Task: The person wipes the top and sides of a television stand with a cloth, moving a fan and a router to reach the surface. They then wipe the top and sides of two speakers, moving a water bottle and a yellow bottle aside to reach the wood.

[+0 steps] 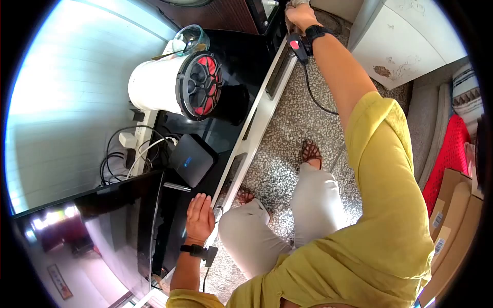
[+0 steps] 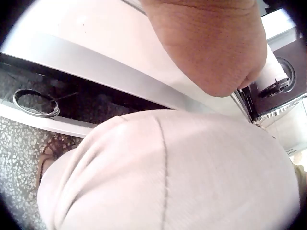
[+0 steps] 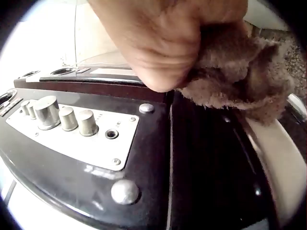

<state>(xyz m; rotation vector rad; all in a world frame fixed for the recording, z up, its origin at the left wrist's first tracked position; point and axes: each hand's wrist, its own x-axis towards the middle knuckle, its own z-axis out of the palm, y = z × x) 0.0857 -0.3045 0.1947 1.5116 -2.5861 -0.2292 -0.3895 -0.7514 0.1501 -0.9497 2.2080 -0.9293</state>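
My left hand [image 1: 200,218] rests with its fingers stretched out on the front edge of the black-topped TV cabinet [image 1: 221,136], near a black set-top box [image 1: 193,160]. In the left wrist view only the heel of that hand [image 2: 211,48] shows, against the pale cabinet front; its fingers are hidden. My right hand [image 1: 300,16] reaches to the far end of the cabinet, beside a dark wooden speaker [image 1: 226,15]. It grips a fluffy brown cloth [image 3: 240,72], bunched over the dark surface beside the speaker's silver knob panel [image 3: 72,124].
A white cylinder [image 1: 154,84] with a black and red latticed end stands by a glass bowl [image 1: 191,38]. Cables [image 1: 115,154] tangle behind the set-top box. A television [image 1: 87,241] is at the lower left. Behind me are a sofa [image 1: 436,110] and cardboard boxes [image 1: 454,215].
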